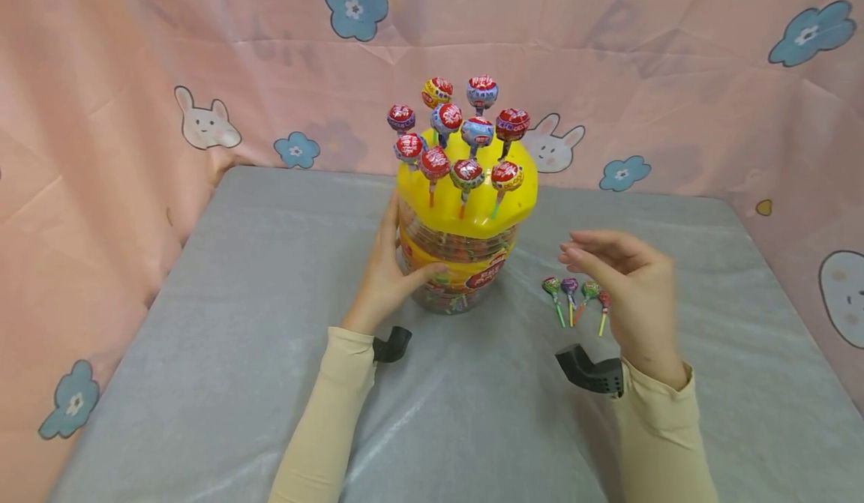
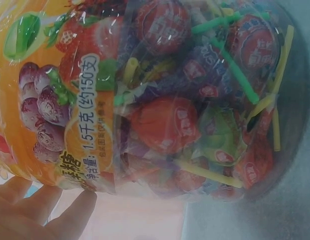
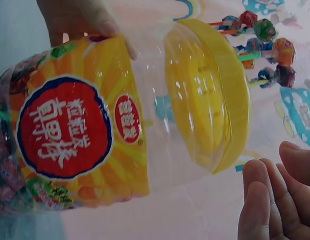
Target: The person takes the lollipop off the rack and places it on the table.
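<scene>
A clear candy jar [image 1: 489,270] with an orange and yellow label stands on the grey table. Several wrapped lollipops [image 1: 435,163] stick up from its yellow lid [image 1: 472,222]. My left hand [image 1: 388,285] holds the jar's left side, thumb across the front; in the left wrist view its fingers [image 2: 69,215] lie against the label. To the right of the jar, my right hand [image 1: 641,300] hovers with bent fingers and nothing in them. The right wrist view shows that hand [image 3: 280,197] apart from the lid. Beneath it lie several loose lollipops [image 1: 552,285], partly hidden.
Many more lollipops [image 2: 165,125] fill the lower part of the jar. Behind the grey table [image 1: 236,300] hangs a pink cloth [image 1: 270,53] printed with rabbits and blue flowers. Each wrist carries a black camera mount [image 1: 587,370].
</scene>
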Action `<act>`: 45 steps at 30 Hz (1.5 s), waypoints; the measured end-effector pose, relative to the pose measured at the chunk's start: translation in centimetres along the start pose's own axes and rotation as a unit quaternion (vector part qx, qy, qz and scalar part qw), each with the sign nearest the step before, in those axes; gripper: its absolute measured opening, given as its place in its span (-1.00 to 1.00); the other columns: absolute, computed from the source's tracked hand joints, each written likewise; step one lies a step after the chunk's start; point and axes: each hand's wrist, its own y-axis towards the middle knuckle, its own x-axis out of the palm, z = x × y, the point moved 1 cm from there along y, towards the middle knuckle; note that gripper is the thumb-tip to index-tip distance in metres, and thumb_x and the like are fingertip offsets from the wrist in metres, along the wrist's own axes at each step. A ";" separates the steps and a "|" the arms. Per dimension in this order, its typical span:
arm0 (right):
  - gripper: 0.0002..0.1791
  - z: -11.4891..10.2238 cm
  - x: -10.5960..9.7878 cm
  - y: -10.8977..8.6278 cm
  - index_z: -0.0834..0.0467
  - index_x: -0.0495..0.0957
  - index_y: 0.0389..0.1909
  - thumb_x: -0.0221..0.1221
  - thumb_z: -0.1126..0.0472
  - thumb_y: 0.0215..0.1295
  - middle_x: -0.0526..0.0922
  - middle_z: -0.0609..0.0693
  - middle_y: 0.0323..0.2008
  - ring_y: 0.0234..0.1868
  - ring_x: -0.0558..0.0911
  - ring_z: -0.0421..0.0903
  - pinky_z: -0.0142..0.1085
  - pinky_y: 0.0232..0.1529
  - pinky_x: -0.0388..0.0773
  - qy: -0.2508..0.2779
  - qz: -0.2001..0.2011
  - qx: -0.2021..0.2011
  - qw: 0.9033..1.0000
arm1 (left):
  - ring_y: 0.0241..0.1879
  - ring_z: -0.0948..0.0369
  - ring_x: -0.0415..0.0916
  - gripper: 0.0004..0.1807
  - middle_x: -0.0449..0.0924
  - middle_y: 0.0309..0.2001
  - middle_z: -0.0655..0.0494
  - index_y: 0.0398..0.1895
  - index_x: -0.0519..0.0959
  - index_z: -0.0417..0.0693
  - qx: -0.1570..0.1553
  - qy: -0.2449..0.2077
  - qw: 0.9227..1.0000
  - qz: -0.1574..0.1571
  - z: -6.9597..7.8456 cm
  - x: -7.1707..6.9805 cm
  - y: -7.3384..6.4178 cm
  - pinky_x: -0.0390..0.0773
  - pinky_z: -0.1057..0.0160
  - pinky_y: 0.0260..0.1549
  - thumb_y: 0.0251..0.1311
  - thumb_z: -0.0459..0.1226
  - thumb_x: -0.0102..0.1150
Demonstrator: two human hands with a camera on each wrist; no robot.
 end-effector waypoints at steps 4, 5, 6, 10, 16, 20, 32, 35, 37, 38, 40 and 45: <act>-0.77 -0.4 0.7 0.0 0.50 0.58 -0.18 0.24 0.51 0.12 0.70 0.08 -0.37 -0.36 0.69 -0.07 -0.33 -0.26 0.62 0.003 -0.009 -0.006 1.000 | 0.42 0.14 -0.09 0.20 -0.19 0.49 0.12 0.51 -0.31 0.14 -0.003 -0.003 1.000 0.000 0.1 0.0 0.0 0.14 -0.03 0.29 0.02 -0.20 0.41; -0.77 -0.5 0.9 0.1 0.50 0.58 -0.18 0.24 0.51 0.12 0.70 0.08 -0.37 -0.36 0.69 -0.07 -0.33 -0.25 0.62 -0.001 -0.010 -0.008 1.000 | 0.42 0.14 -0.10 0.20 -0.19 0.49 0.12 0.51 -0.31 0.14 -0.003 -0.004 1.000 0.000 0.1 0.0 0.0 0.13 -0.03 0.29 0.02 -0.20 0.41; -0.77 -0.5 1.0 0.1 0.50 0.58 -0.18 0.24 0.50 0.12 0.70 0.08 -0.37 -0.35 0.69 -0.07 -0.33 -0.24 0.62 -0.004 -0.011 -0.010 1.000 | 0.42 0.14 -0.10 0.20 -0.19 0.49 0.12 0.51 -0.31 0.14 -0.003 -0.005 1.000 0.000 0.1 0.0 0.0 0.13 -0.03 0.29 0.02 -0.20 0.41; -0.77 -0.9 1.7 0.1 0.48 0.59 -0.18 0.26 0.48 0.12 0.70 0.09 -0.37 -0.35 0.69 -0.05 -0.31 -0.24 0.62 -0.011 -0.013 -0.017 1.000 | 0.42 0.14 -0.11 0.20 -0.19 0.49 0.11 0.51 -0.31 0.13 -0.003 -0.006 1.000 -0.001 0.0 0.0 0.0 0.13 -0.05 0.29 0.02 -0.21 0.41; -0.79 -1.5 2.8 0.3 0.45 0.61 -0.19 0.26 0.49 0.11 0.70 0.09 -0.35 -0.35 0.69 -0.05 -0.31 -0.26 0.62 -0.005 -0.024 -0.029 0.999 | 0.42 0.14 -0.11 0.20 -0.19 0.49 0.12 0.51 -0.31 0.13 -0.001 -0.007 1.000 -0.001 -0.1 0.0 0.0 0.13 -0.05 0.29 0.02 -0.22 0.41; -0.81 -1.9 3.7 0.4 0.41 0.63 -0.21 0.27 0.48 0.11 0.70 0.07 -0.34 -0.36 0.69 -0.06 -0.32 -0.27 0.62 -0.026 -0.025 -0.039 0.999 | 0.42 0.13 -0.10 0.20 -0.19 0.49 0.11 0.51 -0.31 0.12 0.005 -0.008 1.000 0.001 0.0 0.0 0.0 0.14 -0.06 0.29 0.01 -0.22 0.42; -0.79 -2.8 6.0 0.9 0.40 0.63 -0.21 0.29 0.48 0.09 0.69 0.09 -0.28 -0.31 0.67 -0.05 -0.34 -0.21 0.62 -0.022 -0.025 -0.080 0.996 | 0.42 0.14 -0.09 0.19 -0.16 0.49 0.11 0.51 -0.30 0.13 0.000 -0.004 1.000 0.002 -0.1 0.0 0.0 0.14 -0.05 0.29 0.02 -0.21 0.42; -0.78 -3.1 6.4 1.0 0.40 0.63 -0.20 0.29 0.48 0.08 0.69 0.10 -0.29 -0.28 0.67 -0.04 -0.34 -0.19 0.61 -0.019 -0.020 -0.090 0.996 | 0.42 0.14 -0.09 0.19 -0.16 0.49 0.12 0.51 -0.30 0.14 -0.002 -0.002 1.000 0.002 -0.1 0.0 0.0 0.14 -0.04 0.29 0.02 -0.20 0.41; -0.78 -3.2 6.7 1.2 0.38 0.63 -0.21 0.30 0.48 0.08 0.69 0.10 -0.28 -0.27 0.67 -0.04 -0.35 -0.17 0.60 -0.024 -0.016 -0.093 0.995 | 0.42 0.14 -0.09 0.19 -0.17 0.49 0.12 0.51 -0.30 0.15 -0.001 -0.003 1.000 0.000 -0.1 0.0 0.0 0.14 -0.05 0.29 0.02 -0.20 0.41; -0.78 -3.2 6.8 1.2 0.38 0.64 -0.21 0.30 0.47 0.08 0.69 0.09 -0.28 -0.26 0.66 -0.04 -0.35 -0.17 0.60 -0.029 -0.013 -0.094 0.995 | 0.42 0.14 -0.09 0.19 -0.16 0.49 0.12 0.51 -0.30 0.15 -0.002 -0.003 1.000 0.001 -0.1 0.0 0.0 0.13 -0.04 0.29 0.02 -0.19 0.41; -0.79 -3.2 6.9 1.4 0.37 0.64 -0.21 0.30 0.47 0.08 0.69 0.10 -0.28 -0.26 0.66 -0.04 -0.36 -0.16 0.60 -0.032 -0.008 -0.095 0.995 | 0.42 0.14 -0.09 0.19 -0.16 0.49 0.12 0.51 -0.30 0.15 -0.002 -0.004 1.000 0.001 -0.1 0.0 0.0 0.13 -0.04 0.29 0.02 -0.19 0.41; -0.80 -3.1 7.3 1.7 0.37 0.64 -0.23 0.29 0.48 0.08 0.69 0.09 -0.28 -0.26 0.65 -0.04 -0.36 -0.16 0.59 -0.038 -0.005 -0.098 0.994 | 0.42 0.14 -0.09 0.20 -0.16 0.49 0.11 0.51 -0.30 0.15 -0.003 -0.004 1.000 0.001 -0.1 0.0 0.0 0.13 -0.04 0.29 0.01 -0.20 0.42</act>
